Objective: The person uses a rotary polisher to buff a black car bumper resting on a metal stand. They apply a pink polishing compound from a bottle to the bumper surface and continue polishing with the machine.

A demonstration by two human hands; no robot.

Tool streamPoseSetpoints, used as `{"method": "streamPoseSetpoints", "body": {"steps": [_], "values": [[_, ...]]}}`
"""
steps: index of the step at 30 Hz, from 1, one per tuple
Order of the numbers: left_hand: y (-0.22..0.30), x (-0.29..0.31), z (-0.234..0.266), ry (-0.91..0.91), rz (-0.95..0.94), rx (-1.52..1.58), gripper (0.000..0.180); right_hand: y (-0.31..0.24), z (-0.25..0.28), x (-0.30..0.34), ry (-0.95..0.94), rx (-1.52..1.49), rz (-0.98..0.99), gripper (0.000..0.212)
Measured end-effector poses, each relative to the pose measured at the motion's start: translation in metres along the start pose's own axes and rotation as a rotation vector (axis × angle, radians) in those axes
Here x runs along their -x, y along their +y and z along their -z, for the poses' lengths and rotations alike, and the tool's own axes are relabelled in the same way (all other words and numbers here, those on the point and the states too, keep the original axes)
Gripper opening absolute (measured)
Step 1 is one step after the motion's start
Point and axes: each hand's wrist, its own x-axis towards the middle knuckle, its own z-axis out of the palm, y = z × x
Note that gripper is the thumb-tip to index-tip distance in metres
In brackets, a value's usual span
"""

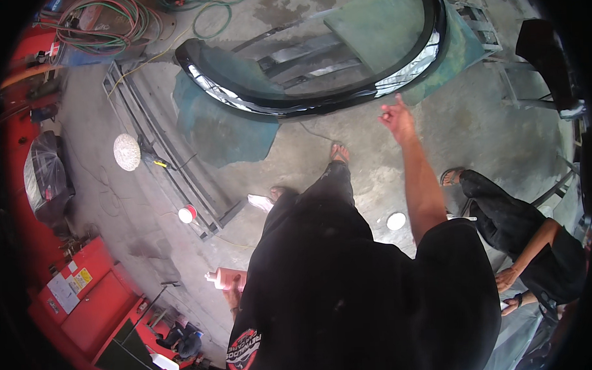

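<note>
At my left side, my left hand [232, 296] is closed around a pink plastic bottle [229, 278] with a pale cap, its body hiding most of the fingers. My right hand [398, 120] reaches forward and holds nothing, the index finger stretched out and the others partly bent. Its fingertip is close to the near edge of a glossy black curved car part that looks like a bumper [306, 106]; whether they touch I cannot tell. The curved part rests over a low metal stand, with greenish sheets [232, 132] beneath it.
A polishing machine with a round, fluffy white pad [126, 152] lies on a metal frame [171, 170] at left, near a white-and-red tub [187, 214]. A white disc [396, 221] lies on the floor. Another person [526, 242] sits at right. Coiled hoses [108, 25] lie at far left.
</note>
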Motion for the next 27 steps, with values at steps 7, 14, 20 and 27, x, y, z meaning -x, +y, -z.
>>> {"method": "streamPoseSetpoints", "body": {"steps": [7, 14, 20, 27], "values": [[-0.086, -0.058, 0.047, -0.128, -0.091, -0.054, 0.061, 0.118, -0.134, 0.024, -0.214, 0.049, -0.105, 0.011], [-0.123, -0.071, 0.076, -0.003, -0.004, 0.326, 0.067, 0.199, -0.286, 0.086, -0.332, 0.200, -0.200, 0.058], [-0.137, -0.067, 0.138, 0.173, 0.035, 0.330, 0.074, 0.218, -0.279, 0.116, -0.255, 0.708, 0.032, 0.097], [-0.141, -0.076, 0.142, 0.262, 0.070, 0.315, 0.075, 0.131, -0.144, 0.044, 0.085, 1.150, 0.235, 0.105]]}}
